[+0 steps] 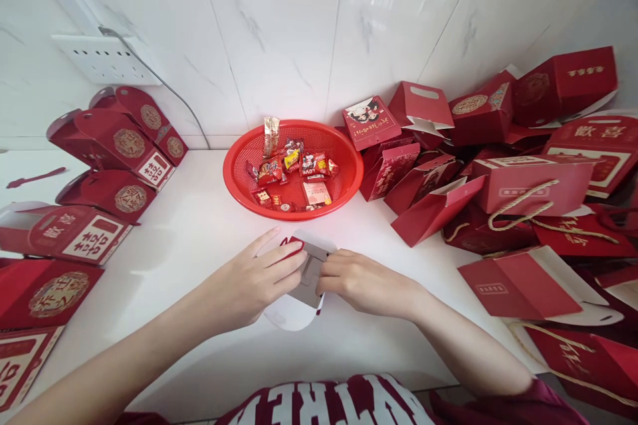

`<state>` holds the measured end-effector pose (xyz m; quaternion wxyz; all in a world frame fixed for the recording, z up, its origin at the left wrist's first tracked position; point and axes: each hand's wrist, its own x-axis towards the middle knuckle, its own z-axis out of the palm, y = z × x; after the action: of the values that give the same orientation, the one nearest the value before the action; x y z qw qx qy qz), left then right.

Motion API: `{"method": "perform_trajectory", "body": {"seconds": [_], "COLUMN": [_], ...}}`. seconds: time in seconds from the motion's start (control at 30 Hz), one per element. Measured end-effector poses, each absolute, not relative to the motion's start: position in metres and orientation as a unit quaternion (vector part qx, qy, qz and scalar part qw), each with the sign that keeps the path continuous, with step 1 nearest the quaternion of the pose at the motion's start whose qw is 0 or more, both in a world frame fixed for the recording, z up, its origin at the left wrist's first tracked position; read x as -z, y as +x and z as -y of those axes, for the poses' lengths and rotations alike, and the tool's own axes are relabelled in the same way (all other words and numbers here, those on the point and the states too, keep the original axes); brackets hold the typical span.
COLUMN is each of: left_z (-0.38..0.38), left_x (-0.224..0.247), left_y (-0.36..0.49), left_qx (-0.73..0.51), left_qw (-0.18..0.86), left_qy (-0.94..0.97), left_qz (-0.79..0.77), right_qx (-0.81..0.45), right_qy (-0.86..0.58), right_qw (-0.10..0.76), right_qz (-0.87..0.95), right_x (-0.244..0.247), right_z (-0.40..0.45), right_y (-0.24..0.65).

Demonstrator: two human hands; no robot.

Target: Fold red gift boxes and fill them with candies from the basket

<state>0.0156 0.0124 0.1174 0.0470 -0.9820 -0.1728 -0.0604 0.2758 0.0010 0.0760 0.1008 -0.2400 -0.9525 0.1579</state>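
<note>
As seen in the head view, both hands work at a small paper box (310,271) on the white worktop (189,212), just in front of a red basket (347,163). Left hand (266,277): holding the box, fingers laid over its red edge, index finger lifted clear, thumb hidden. Right hand (349,280): fingers curled, pinching the opposite edge. Box stands open; grey inside faces up, a rounded white flap points toward the person. No print legible on it.

Basket holds wrapped sweets. One red-and-white wrapper (313,164) reads "LOVE"; a gold packet (271,136) leans upright against the far rim, its lettering too small to read.

Left side: a row of red boxes (107,139). White labels (93,242) carry large double-happiness characters; round gold emblems (128,143) hold ornate characters, not read with certainty. Right side: a heaped pile of red boxes (438,209), several with rope handles (523,204). One lid (371,121) shows a cartoon couple above gold script, illegible. The maroon shirt (323,405) bears big white capitals, upside down and partly cut off.
</note>
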Motion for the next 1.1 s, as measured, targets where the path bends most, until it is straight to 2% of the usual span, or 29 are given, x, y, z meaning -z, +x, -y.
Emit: {"method": "perform_trajectory", "body": {"seconds": [0.1, 0.17, 0.33, 0.53, 0.63, 0.77, 1.1], "left_z": [-0.010, -0.010, -0.013, -0.015, -0.016, -0.017, -0.019], "left_x": [-0.120, -0.121, -0.118, -0.099, -0.077, -0.050, -0.002], "left_y": [0.011, 0.008, 0.008, 0.016, 0.016, 0.013, 0.020], "left_qx": [0.070, 0.058, 0.017, 0.034, 0.092, 0.170, 0.284], "left_qw": [0.150, 0.155, -0.002, -0.196, -0.187, -0.144, -0.517], "left_qy": [-0.969, -0.963, -0.953, -0.899, -0.902, -0.933, -0.774], "left_qz": [0.184, 0.214, 0.301, 0.389, 0.379, 0.282, 0.229], "right_qx": [-0.177, -0.200, -0.251, -0.254, -0.272, -0.347, -0.553], "right_qy": [-0.233, -0.226, -0.212, -0.222, -0.241, -0.260, -0.263], "right_qw": [0.110, 0.119, 0.166, 0.213, 0.201, 0.197, 0.275], "right_qz": [0.950, 0.946, 0.930, 0.917, 0.910, 0.879, 0.741], "right_x": [-0.075, -0.074, -0.068, -0.066, -0.068, -0.061, -0.024], "right_z": [-0.002, -0.002, -0.005, -0.005, -0.005, -0.005, -0.011], "right_y": [0.281, 0.285, 0.294, 0.293, 0.294, 0.299, 0.296]}}
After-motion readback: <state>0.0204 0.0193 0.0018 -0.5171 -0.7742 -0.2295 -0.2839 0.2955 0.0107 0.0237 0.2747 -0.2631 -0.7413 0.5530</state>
